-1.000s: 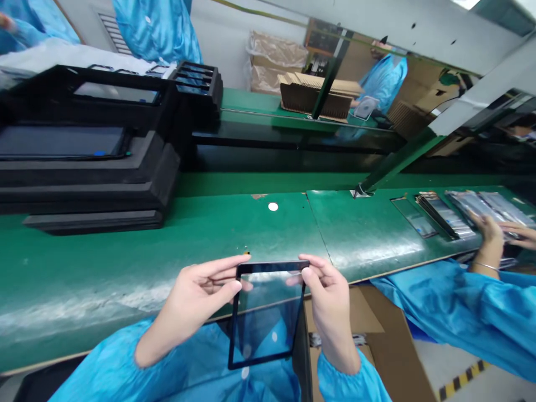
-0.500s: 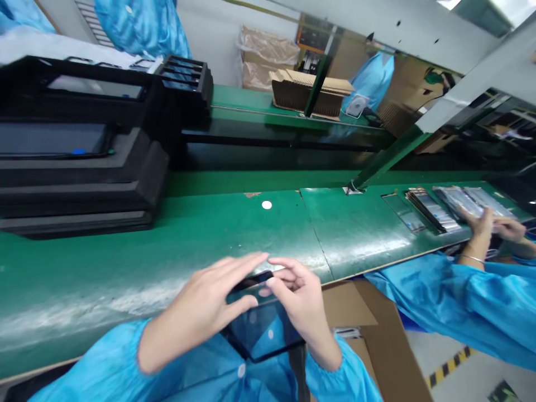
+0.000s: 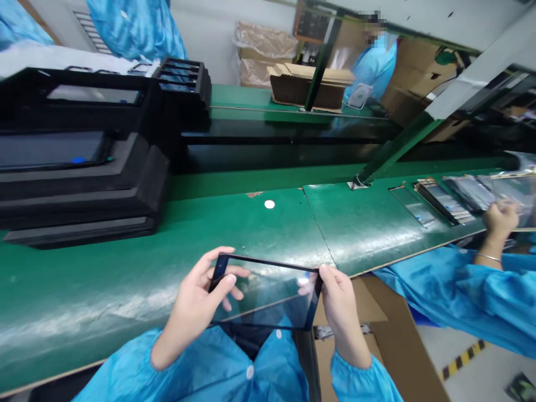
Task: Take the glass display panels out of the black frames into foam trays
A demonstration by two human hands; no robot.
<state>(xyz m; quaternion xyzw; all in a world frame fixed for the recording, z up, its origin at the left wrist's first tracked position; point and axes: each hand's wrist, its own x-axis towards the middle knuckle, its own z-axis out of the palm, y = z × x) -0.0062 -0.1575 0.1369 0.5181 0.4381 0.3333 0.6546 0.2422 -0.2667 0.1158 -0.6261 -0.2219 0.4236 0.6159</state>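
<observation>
Black-framed glass panel held level, lengthwise, over the front edge of the green workbench; left hand pinches its left end, fingers spread behind the glass; right hand pinches its right end, fingers close together.

A long green-topped workbench runs across the room from 9 to 3 o'clock, with a second green bench beyond it at 12. Plastic-wrapped cardboard stands against the white wall, and a louvred vent sits at 11. At 2, a pale beam slants overhead. Black-and-yellow hazard tape marks the grey floor at 4.
</observation>
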